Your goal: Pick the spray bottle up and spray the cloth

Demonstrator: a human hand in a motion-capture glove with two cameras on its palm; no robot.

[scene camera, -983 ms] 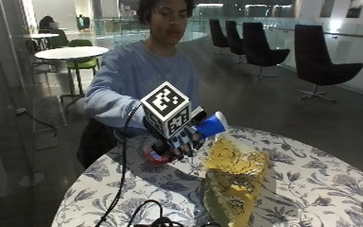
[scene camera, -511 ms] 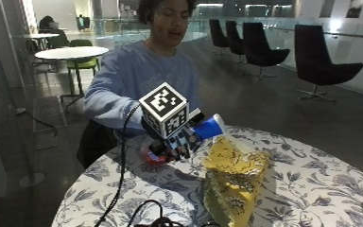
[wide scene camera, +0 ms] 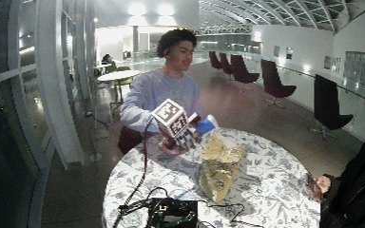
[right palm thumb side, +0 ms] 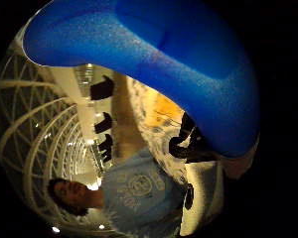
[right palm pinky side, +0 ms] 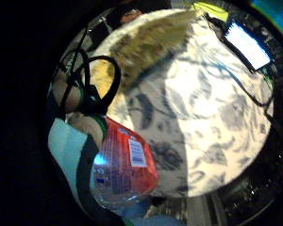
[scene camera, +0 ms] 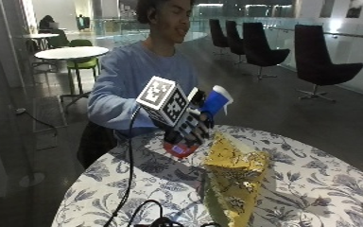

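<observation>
I hold the spray bottle point(scene camera: 191, 135) in my gloved right hand point(scene camera: 193, 128), fingers curled round its neck, and I have it lifted off the table point(scene camera: 332, 189), above the edge nearest my body. I keep it tilted so the blue spray head point(scene camera: 217, 100) points out toward the yellow cloth point(scene camera: 235, 177), which seems the reason for this pose: the nozzle has to face the cloth before I squeeze. The red-labelled body of the bottle hangs below my fist, clear of the tabletop.

The cloth lies crumpled in a long heap near the middle of the table, running from just beside the bottle toward the far edge. It is apart from the bottle, not touching it.

From my palm, the blue head point(right palm thumb side: 154, 59) fills most of the thumb-side view, so it sits close against my hand. In the little-finger-side view I see the bottle's red label point(right palm pinky side: 132, 157) with a white barcode patch and rows of small print; the print is too small to read, and I can make out no brand name. A lit phone screen point(right palm pinky side: 247, 44) lies near the table's rim.
</observation>
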